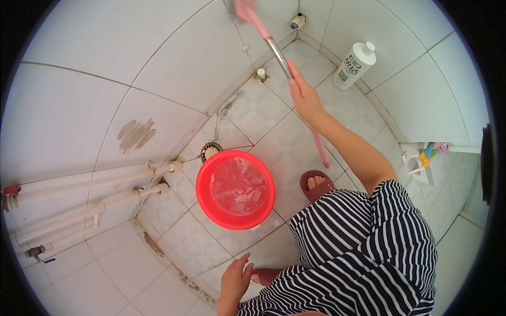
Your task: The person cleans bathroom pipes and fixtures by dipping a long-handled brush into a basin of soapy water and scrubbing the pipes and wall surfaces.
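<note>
My right hand (305, 97) is wrapped round the handle of a long pink brush (276, 57) with a silver middle section. Its pink head, blurred, is up against the tiled wall at the top of the view, and the handle's far end hangs below my forearm. My left hand (236, 277) is low in the view, holding nothing, with its fingers partly bent and apart. Between my hands, on the floor, stands a red basin (203, 208) with foamy water (240, 184) in it.
A white bottle (356, 66) stands by the right wall. Beside the basin is a round floor drain (211, 151). Pipes (100, 203) run along the left wall. A white pipe stub (261, 73) rises near the corner. My feet wear dark red slippers (311, 194).
</note>
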Available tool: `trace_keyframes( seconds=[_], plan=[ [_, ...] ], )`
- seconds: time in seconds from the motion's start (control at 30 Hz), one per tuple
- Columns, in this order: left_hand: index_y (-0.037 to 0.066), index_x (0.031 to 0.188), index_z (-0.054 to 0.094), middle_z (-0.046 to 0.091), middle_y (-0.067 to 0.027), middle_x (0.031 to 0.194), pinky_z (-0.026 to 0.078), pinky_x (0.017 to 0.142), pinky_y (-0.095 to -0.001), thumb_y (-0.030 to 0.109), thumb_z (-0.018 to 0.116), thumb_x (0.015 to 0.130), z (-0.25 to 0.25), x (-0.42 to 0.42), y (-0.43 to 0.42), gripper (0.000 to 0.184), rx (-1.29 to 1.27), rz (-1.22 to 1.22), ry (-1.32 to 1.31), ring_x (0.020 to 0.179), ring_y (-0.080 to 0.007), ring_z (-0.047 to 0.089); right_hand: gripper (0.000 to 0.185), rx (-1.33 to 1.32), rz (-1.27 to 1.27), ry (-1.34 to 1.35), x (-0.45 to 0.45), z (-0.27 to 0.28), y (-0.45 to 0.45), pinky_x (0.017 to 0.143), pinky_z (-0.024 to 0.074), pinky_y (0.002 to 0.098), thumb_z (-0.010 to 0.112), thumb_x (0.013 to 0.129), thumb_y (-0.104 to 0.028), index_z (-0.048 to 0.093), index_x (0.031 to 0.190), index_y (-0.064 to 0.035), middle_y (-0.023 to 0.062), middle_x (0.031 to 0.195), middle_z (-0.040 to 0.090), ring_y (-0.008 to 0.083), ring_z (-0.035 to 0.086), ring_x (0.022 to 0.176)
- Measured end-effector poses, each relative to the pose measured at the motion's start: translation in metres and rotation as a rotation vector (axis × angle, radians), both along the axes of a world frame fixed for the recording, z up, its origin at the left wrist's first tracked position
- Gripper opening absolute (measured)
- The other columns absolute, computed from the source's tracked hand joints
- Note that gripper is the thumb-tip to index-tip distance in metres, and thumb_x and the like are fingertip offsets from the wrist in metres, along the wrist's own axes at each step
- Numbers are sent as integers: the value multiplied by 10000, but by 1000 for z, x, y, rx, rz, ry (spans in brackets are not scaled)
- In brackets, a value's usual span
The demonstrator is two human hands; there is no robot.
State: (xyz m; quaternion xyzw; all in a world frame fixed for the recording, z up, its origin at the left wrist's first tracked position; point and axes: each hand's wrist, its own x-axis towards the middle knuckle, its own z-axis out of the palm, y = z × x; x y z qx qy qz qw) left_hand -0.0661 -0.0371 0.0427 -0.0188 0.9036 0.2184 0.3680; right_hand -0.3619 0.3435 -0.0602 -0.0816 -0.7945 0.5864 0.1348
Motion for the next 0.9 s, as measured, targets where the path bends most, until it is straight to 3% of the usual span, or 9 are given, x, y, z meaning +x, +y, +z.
trace_keyframes(
  seconds=[0.07,0.1,0.17,0.23,0.33,0.43,0.67,0.73,0.9],
  plan=[
    [143,1325,617,708,-135,1107,543,856,-427,266,639,953,-1,0,1,392,-5,20,-8,1020,-327,676,507,28,-80,-55,2,-51,24,820,481,303,438,1080,-263,353,1579,-232,89,872,605,162,562,803],
    [146,1322,619,709,-133,1108,543,857,-426,267,641,952,-1,1,-1,390,-15,17,7,1020,-326,676,502,65,-126,-142,6,-80,41,720,470,285,430,1083,-269,361,1580,-251,39,811,541,128,506,721],
    [149,1320,621,709,-130,1109,543,858,-426,268,642,951,-4,2,-2,389,-19,8,27,1020,-326,676,497,107,-180,-226,11,-78,49,620,458,267,422,1086,-275,368,1581,-269,-10,750,477,94,450,640],
    [153,1319,624,709,-128,1111,543,857,-426,269,642,950,-5,3,0,387,-25,19,-16,1019,-325,676,496,-126,-132,-424,14,-23,37,458,439,286,399,1089,-298,357,1582,-269,-8,674,445,98,420,507],
    [150,1320,625,710,-130,1106,544,853,-430,268,642,951,-9,4,1,388,5,-36,1,1012,-326,678,512,-127,-127,-98,1,20,25,479,455,299,396,1086,-280,322,1592,-270,-1,694,480,95,457,527],
    [144,1321,625,710,-133,1097,544,852,-434,268,642,951,-8,0,3,390,19,-60,26,1006,-329,679,523,-234,-92,-19,-19,32,11,410,433,320,371,1090,-274,279,1603,-239,1,640,453,106,435,474],
    [142,1322,624,710,-136,1094,545,850,-436,262,646,950,-8,-1,3,391,2,-18,15,1001,-335,680,542,-466,-123,-176,-24,20,-7,367,426,313,318,1098,-275,189,1617,-184,8,572,420,124,421,405],
    [150,1328,619,707,-136,1102,544,849,-433,264,643,953,-10,2,4,393,24,-26,0,1007,-334,677,544,-340,-92,70,-33,56,-6,368,427,317,289,1098,-268,170,1619,-162,15,576,422,124,409,400],
    [158,1334,611,705,-131,1110,542,851,-432,264,638,957,-10,3,4,393,34,-59,-7,1021,-328,673,557,-466,-161,43,-62,55,-15,372,427,320,284,1096,-278,157,1619,-136,26,590,436,131,397,395]
  ],
)
